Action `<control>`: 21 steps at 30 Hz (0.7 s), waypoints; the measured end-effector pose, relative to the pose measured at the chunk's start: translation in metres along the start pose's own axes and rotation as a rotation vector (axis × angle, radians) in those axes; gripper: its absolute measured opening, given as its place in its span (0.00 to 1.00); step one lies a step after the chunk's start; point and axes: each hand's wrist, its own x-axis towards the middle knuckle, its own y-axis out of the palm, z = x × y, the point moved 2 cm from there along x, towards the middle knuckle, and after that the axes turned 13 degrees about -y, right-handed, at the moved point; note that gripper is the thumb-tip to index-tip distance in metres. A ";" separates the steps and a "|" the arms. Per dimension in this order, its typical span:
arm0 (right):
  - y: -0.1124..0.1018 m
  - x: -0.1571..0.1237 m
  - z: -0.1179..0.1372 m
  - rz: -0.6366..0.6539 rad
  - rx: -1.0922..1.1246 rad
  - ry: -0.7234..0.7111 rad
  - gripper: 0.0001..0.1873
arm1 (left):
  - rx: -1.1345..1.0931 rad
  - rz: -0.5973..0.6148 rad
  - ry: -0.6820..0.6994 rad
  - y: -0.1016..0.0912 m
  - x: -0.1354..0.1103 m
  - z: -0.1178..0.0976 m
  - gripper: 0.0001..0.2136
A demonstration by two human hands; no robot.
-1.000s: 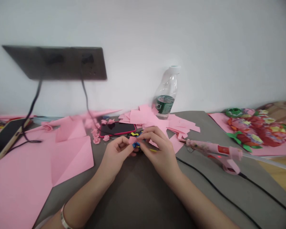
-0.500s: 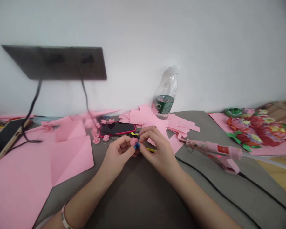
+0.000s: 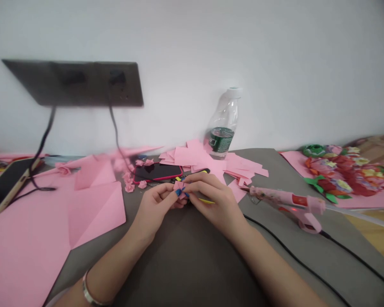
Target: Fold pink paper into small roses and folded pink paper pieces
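Note:
Both my hands meet over the grey mat (image 3: 185,256) at the middle of the table. My left hand (image 3: 156,207) pinches a small folded pink paper piece (image 3: 179,186) between thumb and fingers. My right hand (image 3: 211,200) is closed on the same piece from the right, its fingers curled over it. A thin yellow stick (image 3: 206,201) pokes out under my right hand. A silver bracelet (image 3: 91,292) sits on my left wrist.
A pink glue gun (image 3: 288,202) with black cord lies to the right. A phone in a red case (image 3: 156,172) and pink paper scraps (image 3: 211,164) lie behind my hands, with a plastic bottle (image 3: 222,128). Large pink sheets (image 3: 35,221) cover the left; paper flowers (image 3: 342,172) sit far right.
My hands have drawn closer together around the pink piece. My right fingers have curled lower over it, and the piece has turned slightly between the fingertips.

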 end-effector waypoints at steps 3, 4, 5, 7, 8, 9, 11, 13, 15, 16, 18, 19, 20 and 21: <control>-0.002 0.000 -0.002 0.002 -0.004 0.014 0.10 | -0.017 0.029 0.021 0.000 0.000 0.000 0.14; -0.002 0.000 -0.002 0.004 -0.008 0.016 0.10 | -0.024 0.039 0.024 0.000 0.000 0.000 0.15; -0.002 0.000 -0.002 0.009 -0.008 0.016 0.10 | -0.029 0.045 0.026 -0.001 0.001 0.000 0.15; -0.001 0.000 -0.001 0.016 0.004 0.020 0.09 | -0.034 0.041 0.020 -0.001 0.002 0.001 0.15; -0.001 0.000 -0.001 0.012 0.019 0.025 0.09 | -0.035 0.034 0.017 -0.002 0.002 0.001 0.15; 0.000 0.000 0.000 0.004 0.044 0.034 0.09 | -0.034 0.028 0.017 -0.002 0.003 0.001 0.15; 0.001 0.001 0.000 -0.033 0.120 0.080 0.08 | -0.025 0.016 0.020 -0.002 0.003 0.001 0.15; 0.002 0.001 0.000 -0.096 0.215 0.173 0.07 | 0.007 0.000 0.036 -0.002 0.003 0.001 0.14; 0.003 0.000 -0.001 -0.150 0.287 0.305 0.03 | 0.058 -0.013 0.068 -0.003 0.002 -0.001 0.14; 0.004 -0.001 -0.002 -0.152 0.313 0.374 0.02 | 0.089 -0.016 0.089 -0.003 0.002 -0.002 0.13; 0.007 -0.002 -0.003 -0.103 0.355 0.480 0.04 | 0.162 -0.012 0.135 -0.003 0.000 -0.003 0.11; 0.009 -0.002 -0.004 -0.069 0.369 0.508 0.05 | 0.196 -0.008 0.155 -0.003 -0.002 -0.004 0.11; 0.010 -0.003 -0.004 -0.041 0.377 0.518 0.05 | 0.226 -0.006 0.171 -0.003 -0.002 -0.004 0.10; 0.011 -0.003 -0.004 -0.023 0.378 0.515 0.05 | 0.250 -0.006 0.186 -0.003 -0.003 -0.004 0.10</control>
